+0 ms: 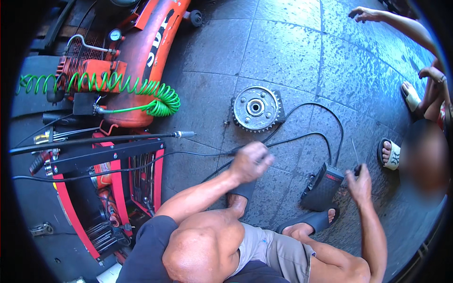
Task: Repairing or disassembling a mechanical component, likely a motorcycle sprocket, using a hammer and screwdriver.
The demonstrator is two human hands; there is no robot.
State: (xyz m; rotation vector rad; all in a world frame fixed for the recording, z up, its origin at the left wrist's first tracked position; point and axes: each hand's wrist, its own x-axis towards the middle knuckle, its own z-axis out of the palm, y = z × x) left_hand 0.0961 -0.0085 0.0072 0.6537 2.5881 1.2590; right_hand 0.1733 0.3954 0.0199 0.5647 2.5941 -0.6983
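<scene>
In my right hand (359, 186) is a slim tool with a short dark handle and a thin straight metal shaft (354, 149), which looks like a screwdriver. It points up and away from me, to the right of a black box-shaped device (323, 187) on the floor beside my right foot. My left hand (250, 162) is curled closed and slightly blurred above the dark cables; whatever its fingers may hold is hidden. Just beyond it a round metal clutch assembly (256, 108) with a toothed rim lies flat on the floor, not touched by either hand.
A red air compressor (163, 45) with a coiled green hose (163, 101) stands at left. Nearer is a red-and-black tool cart (113, 151) holding tools. Black cables (340, 123) loop across the tiles. Another person's arm (406, 28) and sandalled foot (390, 154) are at right.
</scene>
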